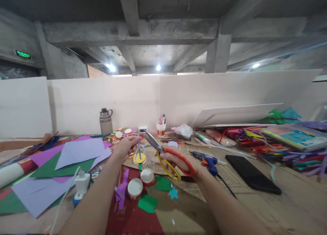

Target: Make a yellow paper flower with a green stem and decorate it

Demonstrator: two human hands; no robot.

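- Room: a concrete ceiling (pixel 176 6) with beams and lit lamps; white boards (pixel 122 95) form a wall behind the tabletop.
- Tabletop (pixel 293 211): brown and crowded, with purple and green paper (pixel 79 153) on the left and a phone (pixel 252 173) on the right, near a blue glue gun (pixel 211 163).
- Scissors (pixel 160 149): up off the tabletop, long axis slanting forward and leftward, tips just beside the left fingers. The handles sit apart; how far the blades part is hard to tell.
- Right hand (pixel 176 161): its grip is wrapped round the red and yellow handles.
- Left hand (pixel 129 146): its grip is a close pinch, apparently on a strip — no gap shows between the fingertips.
- Tubs (pixel 135 188): two stand near the person, below the hands in view, green scraps (pixel 147 203) beside them.
- Strip (pixel 139 151): thin, purple, hanging under the left fingers over a yellow disc (pixel 139 159). It lies left of the right hand's grip, nearer the left hand, long axis roughly upright — whether it is between the blades cannot be told.
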